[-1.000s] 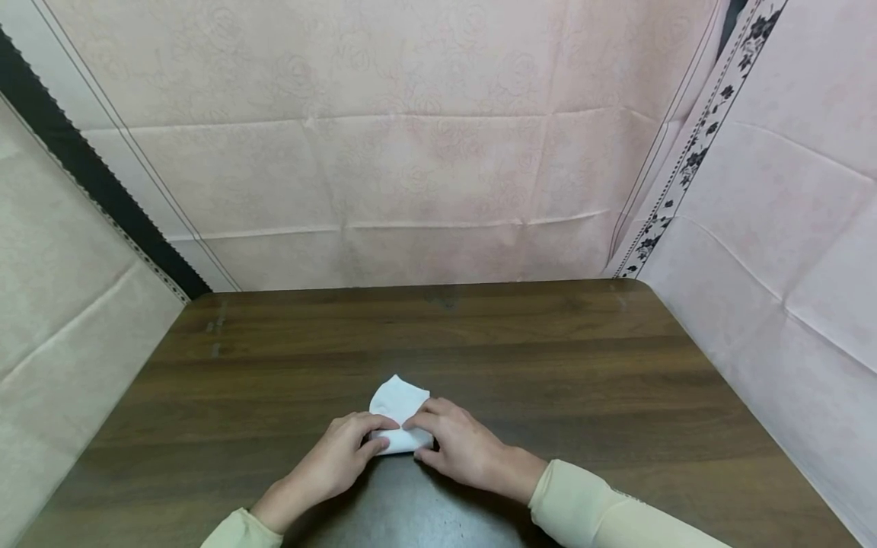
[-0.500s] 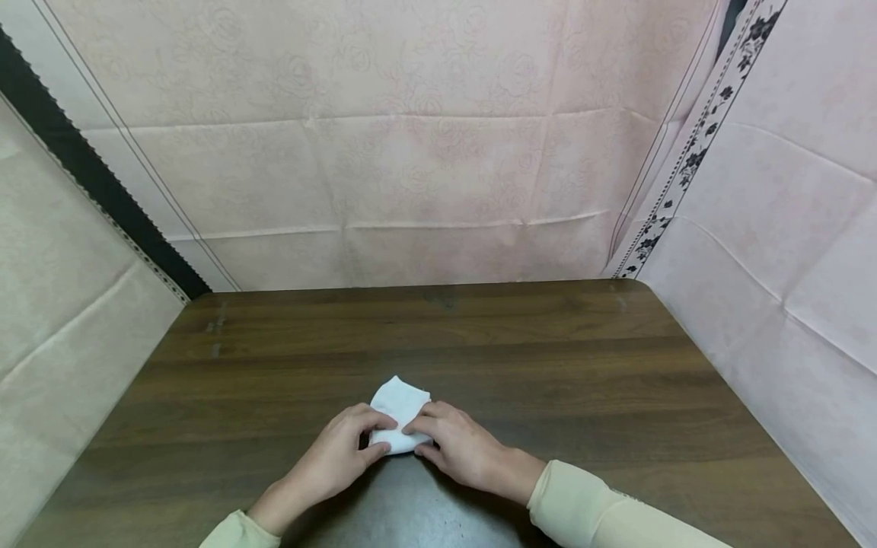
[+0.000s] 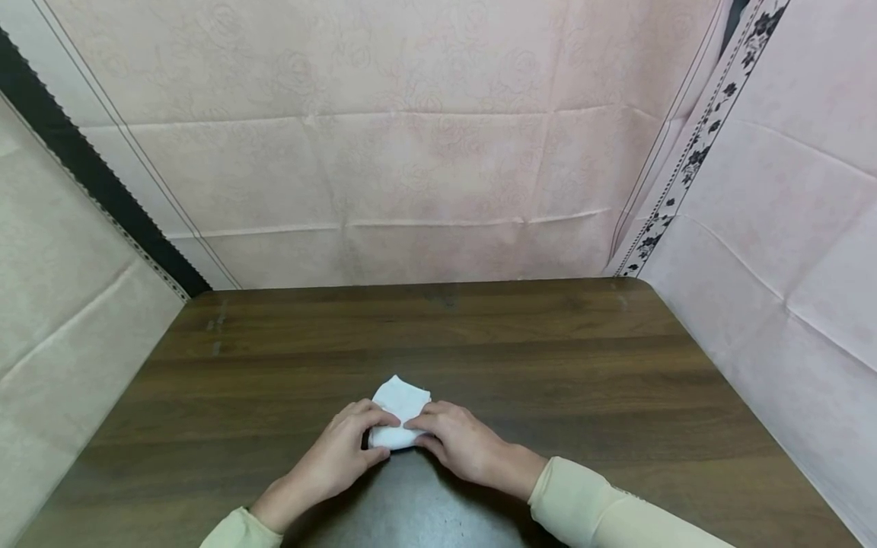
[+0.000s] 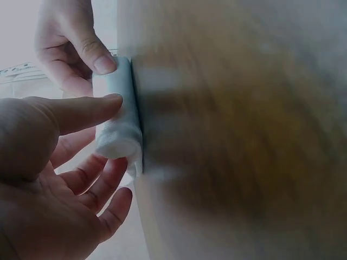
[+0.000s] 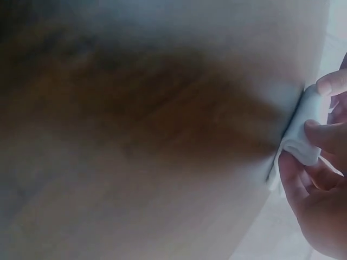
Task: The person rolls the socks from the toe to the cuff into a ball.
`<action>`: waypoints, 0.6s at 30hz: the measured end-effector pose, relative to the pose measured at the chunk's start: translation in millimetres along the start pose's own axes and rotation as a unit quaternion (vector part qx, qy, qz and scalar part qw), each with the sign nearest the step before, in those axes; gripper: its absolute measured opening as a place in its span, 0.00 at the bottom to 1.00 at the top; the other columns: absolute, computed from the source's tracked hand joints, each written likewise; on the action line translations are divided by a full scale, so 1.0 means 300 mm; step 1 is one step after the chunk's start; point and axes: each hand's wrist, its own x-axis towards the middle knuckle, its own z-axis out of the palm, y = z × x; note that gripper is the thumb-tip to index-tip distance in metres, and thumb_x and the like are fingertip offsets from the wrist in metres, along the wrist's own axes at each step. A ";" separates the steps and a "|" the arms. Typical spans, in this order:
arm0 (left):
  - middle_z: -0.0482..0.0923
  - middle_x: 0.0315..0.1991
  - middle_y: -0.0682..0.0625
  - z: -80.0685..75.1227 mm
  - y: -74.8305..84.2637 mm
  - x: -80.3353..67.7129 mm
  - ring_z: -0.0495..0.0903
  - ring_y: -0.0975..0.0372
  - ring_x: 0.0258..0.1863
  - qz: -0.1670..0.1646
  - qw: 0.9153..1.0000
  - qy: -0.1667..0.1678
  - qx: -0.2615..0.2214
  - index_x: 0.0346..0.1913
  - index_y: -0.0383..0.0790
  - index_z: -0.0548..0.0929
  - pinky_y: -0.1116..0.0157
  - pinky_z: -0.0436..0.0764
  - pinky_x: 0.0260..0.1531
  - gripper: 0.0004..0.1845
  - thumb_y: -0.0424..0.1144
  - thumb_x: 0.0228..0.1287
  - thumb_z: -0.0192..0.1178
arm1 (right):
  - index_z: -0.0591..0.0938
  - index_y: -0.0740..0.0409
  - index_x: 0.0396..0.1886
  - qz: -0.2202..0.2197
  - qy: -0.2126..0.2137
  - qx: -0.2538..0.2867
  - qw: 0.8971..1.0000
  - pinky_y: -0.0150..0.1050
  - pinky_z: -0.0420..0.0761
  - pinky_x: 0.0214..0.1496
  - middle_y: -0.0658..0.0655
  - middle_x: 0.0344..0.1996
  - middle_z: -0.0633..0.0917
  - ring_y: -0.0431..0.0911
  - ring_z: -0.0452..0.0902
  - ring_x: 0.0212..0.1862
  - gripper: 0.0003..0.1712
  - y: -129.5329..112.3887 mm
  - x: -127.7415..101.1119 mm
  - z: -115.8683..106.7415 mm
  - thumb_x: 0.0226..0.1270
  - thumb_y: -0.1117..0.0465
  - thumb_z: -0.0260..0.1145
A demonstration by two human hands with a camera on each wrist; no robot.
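A small white cloth [image 3: 400, 396] lies on the table in front of me, its near part rolled up and its far part flat with a pointed corner. My left hand [image 3: 342, 449] grips the left end of the roll, thumb on the near side and fingers over the top. At the right end my right hand [image 3: 462, 445] holds it the same way. The left wrist view shows the thick roll [image 4: 116, 81] between both thumbs. Coiled layers show at the end of the roll [image 5: 298, 149] in the right wrist view.
The brown wooden table [image 3: 548, 365] has rounded far corners. Pale patterned fabric [image 3: 411, 167] hangs behind it, with more fabric [image 3: 788, 266] along the right side and on the left. A dark strip [image 3: 103, 175] runs down the left corner.
The near edge of the roll has moved slightly away from me as the cloth turns under my fingers. Both hands have shifted only a little and keep hold of it.
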 end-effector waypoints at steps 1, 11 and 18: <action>0.79 0.46 0.61 0.000 -0.001 0.001 0.75 0.62 0.48 0.003 1.000 0.001 0.004 0.46 0.48 0.86 0.56 0.74 0.50 0.17 0.29 0.54 0.75 | 0.86 0.54 0.52 -0.004 0.003 -0.002 1.000 0.35 0.78 0.52 0.50 0.46 0.85 0.42 0.80 0.49 0.12 0.001 0.000 0.001 0.70 0.63 0.68; 0.83 0.45 0.58 -0.006 -0.010 0.005 0.79 0.59 0.46 0.001 1.000 -0.006 0.017 0.45 0.49 0.87 0.49 0.71 0.52 0.12 0.33 0.59 0.71 | 0.86 0.53 0.51 0.012 -0.005 0.007 1.000 0.36 0.78 0.53 0.49 0.47 0.83 0.41 0.78 0.50 0.11 -0.002 0.010 0.002 0.71 0.61 0.68; 0.83 0.47 0.57 -0.016 -0.006 0.004 0.79 0.59 0.49 -0.021 0.999 -0.028 -0.007 0.46 0.50 0.87 0.49 0.73 0.53 0.10 0.33 0.65 0.67 | 0.85 0.53 0.53 0.029 -0.020 0.004 0.999 0.36 0.77 0.53 0.49 0.49 0.82 0.41 0.77 0.50 0.13 -0.005 0.007 0.004 0.70 0.59 0.69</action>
